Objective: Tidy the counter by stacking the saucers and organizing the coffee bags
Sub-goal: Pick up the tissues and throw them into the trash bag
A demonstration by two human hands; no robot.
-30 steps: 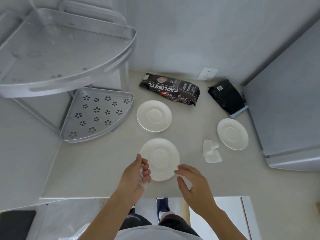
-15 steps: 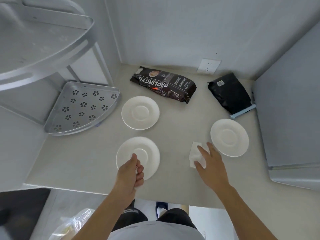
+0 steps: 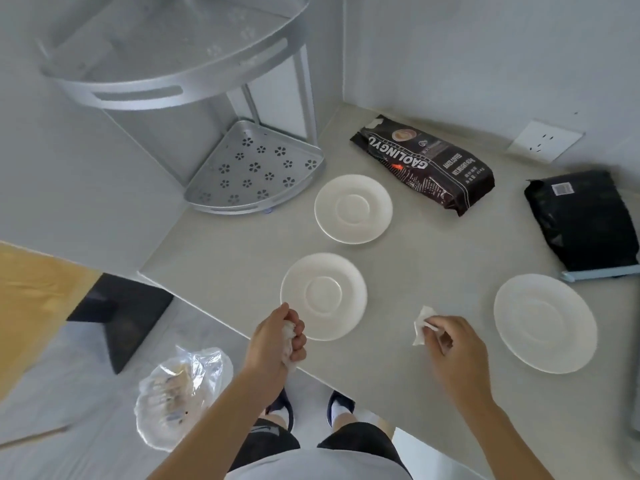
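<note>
A pale beige counter (image 3: pixel 433 258) fills a corner between plain grey walls, with a white wall socket (image 3: pixel 545 141) on the far wall. In the far left corner stands a silver two-tier corner rack (image 3: pixel 254 171), its lower tray punched with flower-shaped holes.

Three white saucers lie apart on the counter, none stacked. The far saucer (image 3: pixel 353 208) sits just beside the rack's lower tray. The near saucer (image 3: pixel 323 296) lies close to the counter's front edge. The right saucer (image 3: pixel 544 323) lies well to the right.

Two coffee bags lie flat toward the far wall. The printed coffee bag (image 3: pixel 424 164), dark with white lettering, lies at an angle just beyond the far saucer. The plain black coffee bag (image 3: pixel 581 221) lies far right, closed at its near end with a light blue clip (image 3: pixel 602 273).

The left hand (image 3: pixel 277 341) hovers at the near saucer's front rim, its fingers curled tight around a crumpled white tissue wad (image 3: pixel 289 344). The right hand (image 3: pixel 457 351) is between the near and right saucers, fingers pinching a second white tissue (image 3: pixel 423 325).

On the floor below the counter's edge lies a clear plastic bag (image 3: pixel 180 393).
</note>
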